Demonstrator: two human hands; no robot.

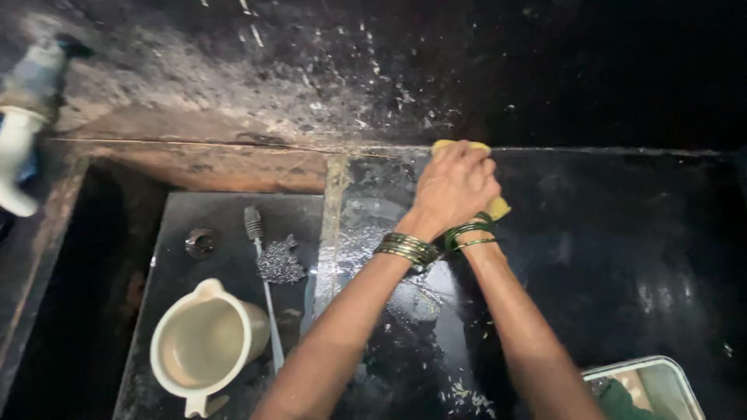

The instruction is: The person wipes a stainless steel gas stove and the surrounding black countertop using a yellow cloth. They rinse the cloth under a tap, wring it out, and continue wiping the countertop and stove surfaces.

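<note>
Scrubbing step: left hand [455, 187] stacked over right hand (mostly hidden), both pressing yellow sponge [498, 207] on wet black counter [622, 257]; jug [206, 342] at 8 o'clock. Next calls for firm strokes.

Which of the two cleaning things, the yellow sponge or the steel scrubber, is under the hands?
The yellow sponge, pressed on the wet black counter under both hands; the steel scrubber lies untouched in the sink.

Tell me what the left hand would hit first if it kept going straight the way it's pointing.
The left hand, pressed over the yellow sponge, points toward the dark back wall; that wall comes first, though depth is unclear.
</note>
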